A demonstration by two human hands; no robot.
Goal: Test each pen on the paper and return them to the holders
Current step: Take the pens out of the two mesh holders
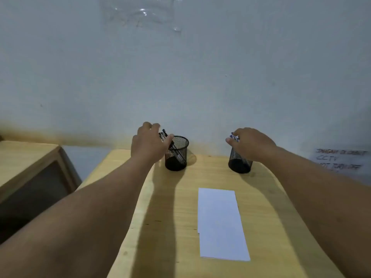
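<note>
Two black mesh pen holders stand at the far edge of the wooden table. The left holder (177, 155) contains several black pens (165, 134), and my left hand (149, 143) reaches over its rim with fingers curled around their tops. My right hand (254, 143) hovers over the right holder (240, 162), its fingers pinching the top of a blue-and-white pen (233, 136) that sticks out of it. A white sheet of paper (220, 223) lies flat on the table nearer to me, between my forearms.
The light wooden table (168, 217) abuts a pale wall. A second wooden table or cabinet (28, 157) sits to the left, across a gap. A handwritten notice (341, 159) is stuck low on the wall at the right.
</note>
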